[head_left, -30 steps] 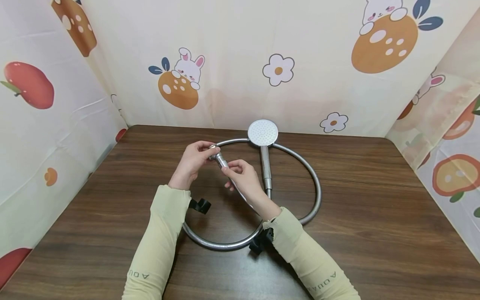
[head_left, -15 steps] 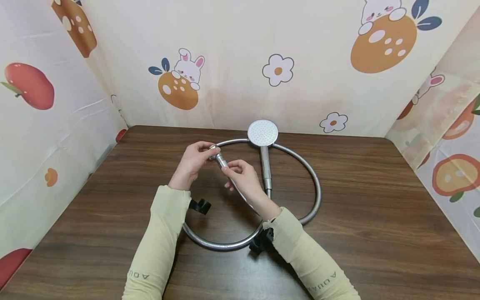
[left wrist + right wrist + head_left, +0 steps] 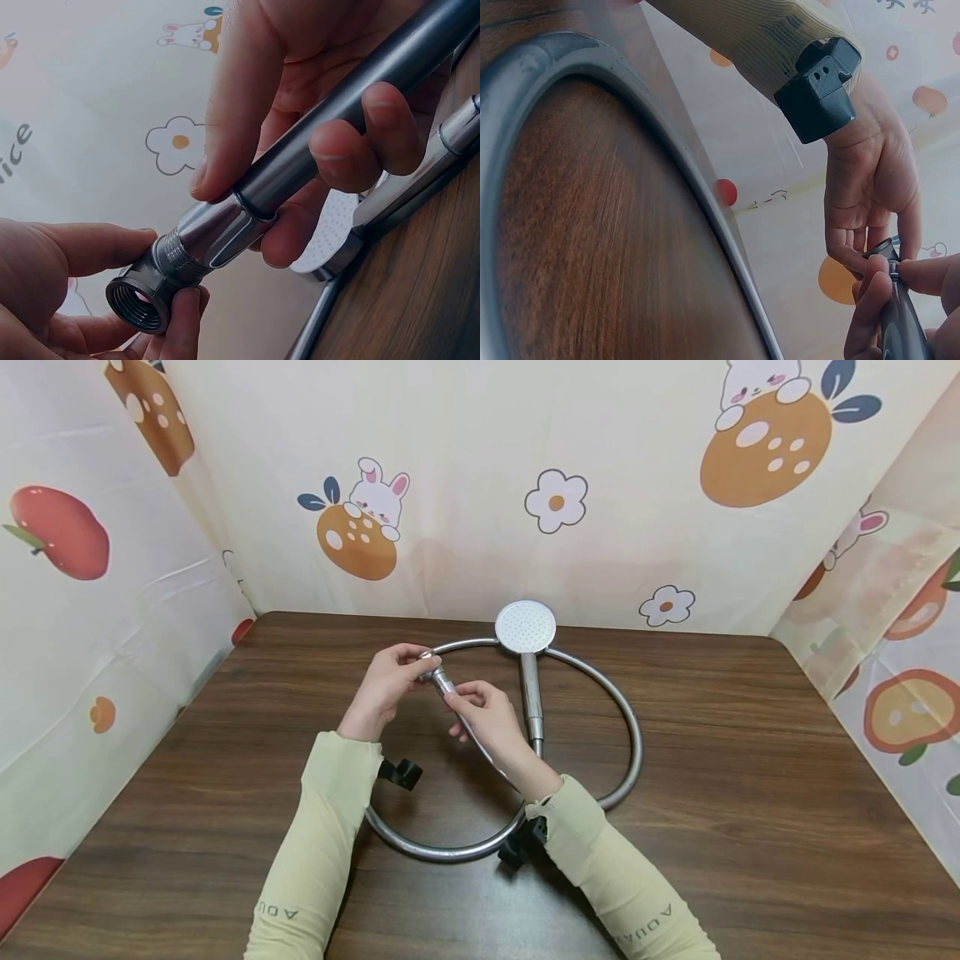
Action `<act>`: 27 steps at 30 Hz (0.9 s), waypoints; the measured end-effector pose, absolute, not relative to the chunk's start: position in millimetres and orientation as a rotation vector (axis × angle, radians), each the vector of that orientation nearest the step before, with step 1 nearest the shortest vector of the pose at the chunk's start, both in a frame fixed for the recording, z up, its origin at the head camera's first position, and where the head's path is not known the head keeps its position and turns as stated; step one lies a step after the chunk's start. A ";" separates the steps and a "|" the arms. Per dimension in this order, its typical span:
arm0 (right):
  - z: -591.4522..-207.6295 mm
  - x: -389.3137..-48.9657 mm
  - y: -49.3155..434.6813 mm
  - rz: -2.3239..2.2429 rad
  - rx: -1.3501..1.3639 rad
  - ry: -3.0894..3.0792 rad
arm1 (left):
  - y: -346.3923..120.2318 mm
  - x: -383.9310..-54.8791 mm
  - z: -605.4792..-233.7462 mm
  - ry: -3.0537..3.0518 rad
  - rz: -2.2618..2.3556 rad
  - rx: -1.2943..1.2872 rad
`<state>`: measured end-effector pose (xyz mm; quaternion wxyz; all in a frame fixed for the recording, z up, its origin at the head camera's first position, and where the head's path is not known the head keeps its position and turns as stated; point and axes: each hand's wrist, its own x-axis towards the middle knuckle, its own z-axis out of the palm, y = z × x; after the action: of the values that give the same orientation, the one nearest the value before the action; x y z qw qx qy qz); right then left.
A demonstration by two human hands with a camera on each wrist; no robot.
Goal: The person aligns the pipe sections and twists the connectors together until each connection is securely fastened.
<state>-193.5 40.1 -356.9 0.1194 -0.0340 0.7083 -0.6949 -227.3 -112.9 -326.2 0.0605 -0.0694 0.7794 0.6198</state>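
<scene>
While the left hand [image 3: 384, 685] pinches a short metal fitting [image 3: 154, 274] between thumb and fingertips, the right hand [image 3: 483, 714] has its fingers curled round the end of a shower hose [image 3: 444, 854] just beside it. The fitting and the hose end meet in one slanting line above the desk [image 3: 750, 793], over the left part of the hose's loop in the head view. In the left wrist view the fitting's round mouth faces outward, with screw thread inside it, and more thread shows on its outside where it meets the tapered metal nut [image 3: 214, 229] on the hose. One digit of the right hand presses at the edge of this nut, and two fingertips lie across the hose farther back. The rest of the hose lies in wide, crossing curves on the desk. Near the far edge, the shower head [image 3: 525, 627] lies with its pale, dotted face up, its metal handle [image 3: 532, 693] pointing toward the person and its lower end joined to the hose. Both arms wear pale yellow-green sleeves [image 3: 622, 877] with dark lettering, and a black device [image 3: 817, 90] sits at the left cuff; another dark one shows under the right cuff. Behind the desk hangs a cream backdrop [image 3: 465, 410] printed with rabbits, fruit and flowers.
</scene>
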 end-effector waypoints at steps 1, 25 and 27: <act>-356.9 -193.4 40.1 -2.032 -0.098 2.070 | -113.0 -227.2 -326.3 2.359 1.875 -0.210; -357.8 -193.7 39.3 -2.055 -0.116 2.041 | -112.0 -225.5 -324.8 2.347 1.896 -0.196; -357.6 -193.6 39.4 -2.058 -0.119 2.035 | -112.5 -225.4 -324.5 2.350 1.892 -0.191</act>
<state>-193.6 39.4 -357.6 0.1223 -0.0408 0.6974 -0.7050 -225.4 -112.5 -324.5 0.0591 -0.0632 0.7760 0.6247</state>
